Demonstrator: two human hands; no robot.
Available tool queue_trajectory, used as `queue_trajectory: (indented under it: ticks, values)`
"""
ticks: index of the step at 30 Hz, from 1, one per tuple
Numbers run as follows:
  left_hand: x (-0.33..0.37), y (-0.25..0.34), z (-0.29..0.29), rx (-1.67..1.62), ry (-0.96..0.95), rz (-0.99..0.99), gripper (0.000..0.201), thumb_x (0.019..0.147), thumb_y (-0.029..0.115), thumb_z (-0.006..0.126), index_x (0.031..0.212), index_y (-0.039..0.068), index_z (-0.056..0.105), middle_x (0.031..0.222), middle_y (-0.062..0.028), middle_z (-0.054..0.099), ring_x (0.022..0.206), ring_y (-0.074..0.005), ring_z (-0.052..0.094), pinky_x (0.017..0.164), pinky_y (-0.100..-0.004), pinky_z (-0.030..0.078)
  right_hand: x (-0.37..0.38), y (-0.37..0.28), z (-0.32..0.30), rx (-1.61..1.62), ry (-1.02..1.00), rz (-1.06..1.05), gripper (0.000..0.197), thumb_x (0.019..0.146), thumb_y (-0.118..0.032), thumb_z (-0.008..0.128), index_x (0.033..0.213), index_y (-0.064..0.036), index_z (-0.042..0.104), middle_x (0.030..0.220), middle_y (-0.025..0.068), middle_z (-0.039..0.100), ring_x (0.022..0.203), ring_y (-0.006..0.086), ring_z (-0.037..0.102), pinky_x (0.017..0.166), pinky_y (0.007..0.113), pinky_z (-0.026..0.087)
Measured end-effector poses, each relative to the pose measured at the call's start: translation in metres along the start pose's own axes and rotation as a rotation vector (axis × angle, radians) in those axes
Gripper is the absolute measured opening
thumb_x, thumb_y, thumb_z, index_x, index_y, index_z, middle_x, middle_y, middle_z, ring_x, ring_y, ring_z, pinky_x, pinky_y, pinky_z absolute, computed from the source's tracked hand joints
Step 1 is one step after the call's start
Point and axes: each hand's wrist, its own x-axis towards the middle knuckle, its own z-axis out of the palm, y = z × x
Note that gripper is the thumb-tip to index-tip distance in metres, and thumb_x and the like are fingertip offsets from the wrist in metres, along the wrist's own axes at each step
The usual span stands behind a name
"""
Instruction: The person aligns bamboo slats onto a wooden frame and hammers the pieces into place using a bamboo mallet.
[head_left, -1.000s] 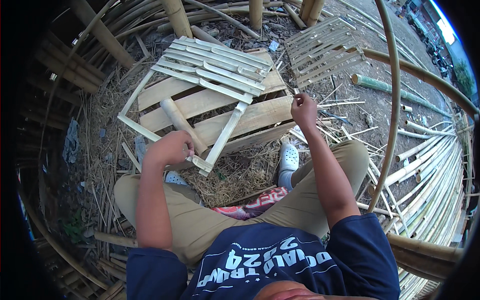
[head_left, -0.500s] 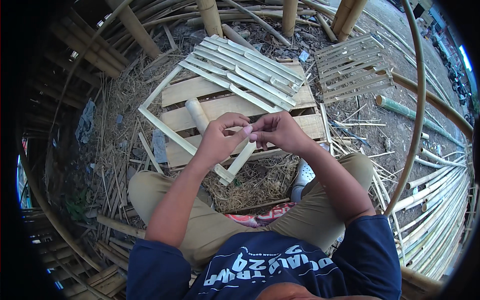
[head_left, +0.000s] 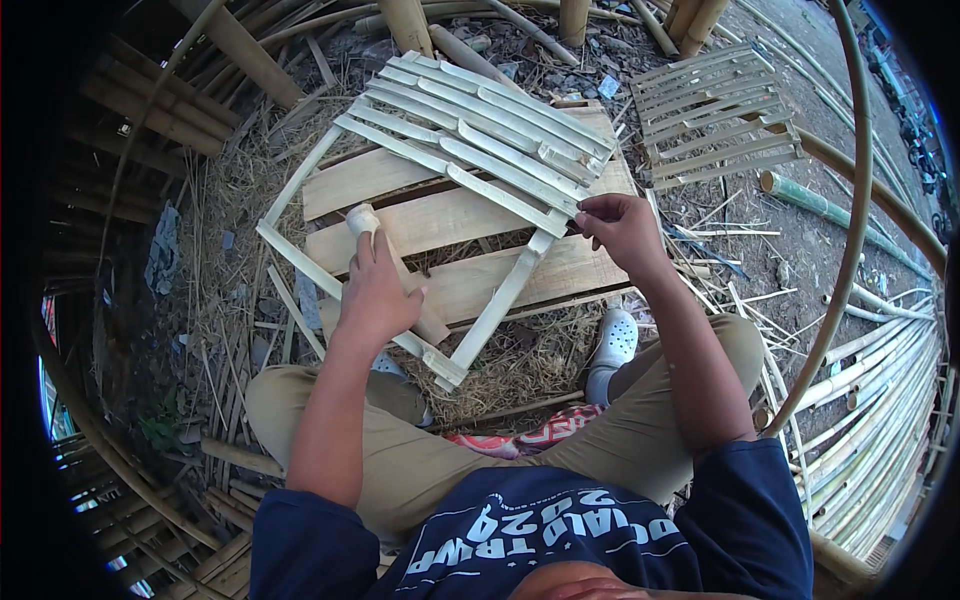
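A bamboo slat frame [head_left: 507, 290] lies across a wooden pallet [head_left: 440, 225], with several pale split slats [head_left: 510, 205] side by side over its far part. My left hand [head_left: 378, 290] is closed over a short, round wooden stick [head_left: 364, 220], which rests on the pallet inside the frame's open near part. At the frame's right side, the fingers of my right hand [head_left: 618, 230] pinch together at the end of the nearest slat, where it crosses the side strip. Whatever small thing they hold there is too small to make out.
A second slatted bamboo panel [head_left: 715, 120] lies at the far right. Near it is a green bamboo pole [head_left: 840, 212], with a pile of bamboo poles [head_left: 870, 410] farther right. A curved bamboo strip [head_left: 850, 220] arches up on the right. Straw and offcuts cover the ground.
My hands, together before over the near part of the frame, have parted. The left has come down onto the stick and shifted it; the right has moved outward to the slat's end.
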Motion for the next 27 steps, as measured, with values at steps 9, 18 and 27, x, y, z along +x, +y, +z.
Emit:
queue_trajectory:
  ticks: [9, 18, 27]
  values:
    - [0.004, 0.004, -0.007, -0.064, -0.018, -0.014, 0.08, 0.089, 0.021, 0.081, 0.156, 0.0, 0.041, 0.159, -0.0247, 0.04, 0.138, -0.0465, 0.052, 0.116, -0.0534, 0.045, -0.007, -0.017, 0.017, 0.359, -0.217, 0.082, 0.032, 0.093, -0.003, 0.08, 0.121, 0.0072, 0.067, 0.093, 0.0109, 0.077, 0.076, 0.0138, 0.072, 0.063, 0.026, 0.057]
    - [-0.011, 0.04, 0.012, -0.267, 0.259, 0.761, 0.034, 0.084, 0.007, 0.075, 0.117, 0.01, 0.073, 0.115, -0.01, 0.071, 0.113, -0.0305, 0.066, 0.105, -0.0453, 0.048, -0.038, -0.023, 0.072, 0.322, -0.578, 0.163, 0.034, 0.084, 0.0, 0.086, 0.094, -0.0091, 0.056, 0.081, 0.0053, 0.075, 0.071, 0.0106, 0.072, 0.058, 0.023, 0.05]
    - [-0.019, 0.024, 0.001, -0.221, 0.216, 0.688, 0.022, 0.085, 0.006, 0.075, 0.106, 0.011, 0.077, 0.091, -0.0047, 0.071, 0.095, -0.0266, 0.07, 0.094, -0.0426, 0.051, -0.043, -0.024, 0.099, 0.268, -0.579, 0.163, 0.022, 0.093, -0.006, 0.08, 0.095, -0.0075, 0.058, 0.081, 0.0035, 0.073, 0.072, 0.0083, 0.069, 0.058, 0.023, 0.048]
